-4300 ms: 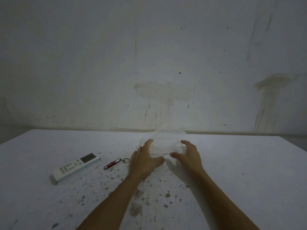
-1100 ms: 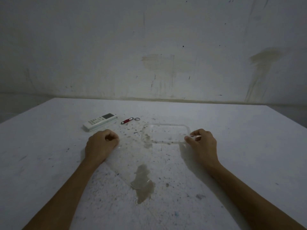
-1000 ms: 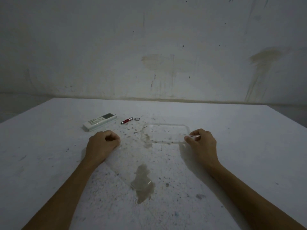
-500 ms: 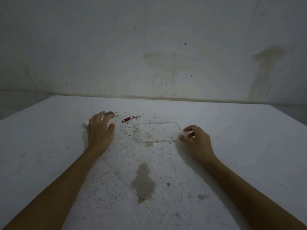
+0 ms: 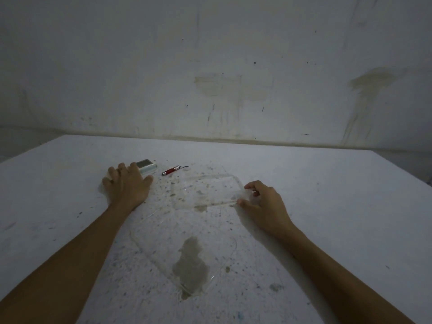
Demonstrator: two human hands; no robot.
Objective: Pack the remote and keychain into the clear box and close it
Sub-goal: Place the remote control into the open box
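Reaching toward the worktop's far left, our left hand lay open over the remote, not yet grasping; our right hand pinched the clear box rim. Next we needed to close fingers round the remote.

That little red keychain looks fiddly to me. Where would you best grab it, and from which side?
Probably pinch the keychain across its red barrel, coming from above. It lies flat on the table, slanted, ring end far-right, so its long sides are open to a thumb-and-finger grip. The thin ring looks harder to catch. The left hand is nearest but rests on the remote.
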